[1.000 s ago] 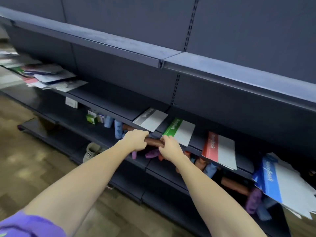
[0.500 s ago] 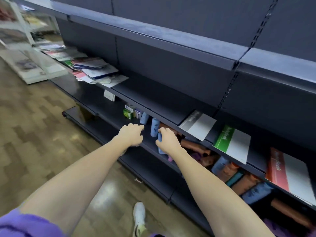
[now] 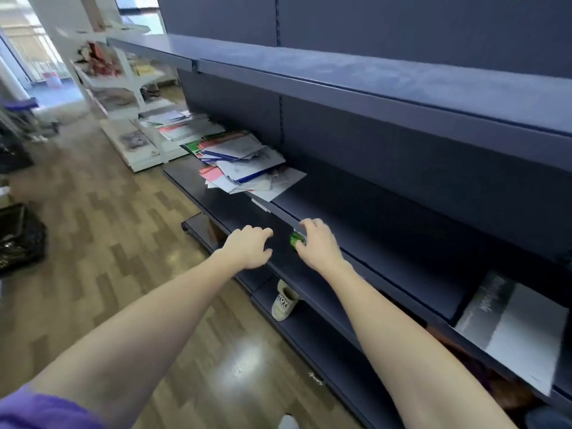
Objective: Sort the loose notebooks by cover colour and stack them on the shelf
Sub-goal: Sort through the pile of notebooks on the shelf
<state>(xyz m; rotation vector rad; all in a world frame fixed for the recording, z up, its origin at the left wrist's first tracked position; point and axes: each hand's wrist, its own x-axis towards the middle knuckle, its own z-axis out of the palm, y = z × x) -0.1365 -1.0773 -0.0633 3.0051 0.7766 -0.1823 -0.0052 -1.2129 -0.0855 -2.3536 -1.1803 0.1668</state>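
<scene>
Now the left hand (image 3: 250,246) and right hand (image 3: 317,243), fingers loosely curled, hover empty beside the shelf edge (image 3: 278,212).

Head view motion-blurred throughout. Grey notebook (image 3: 510,329): cover lettering unreadable. Loose notebook pile (image 3: 244,162): individual covers overlap, count indeterminate. Small green item (image 3: 297,238) partly behind right hand (image 3: 318,246) (possibly a box). Brown objects (image 3: 495,379) under the shelf edge, mostly hidden, unidentifiable.

"TOY" reads on the pale shoe (image 3: 284,301); notebook (image 3: 510,331) lettering too blurred.
</scene>
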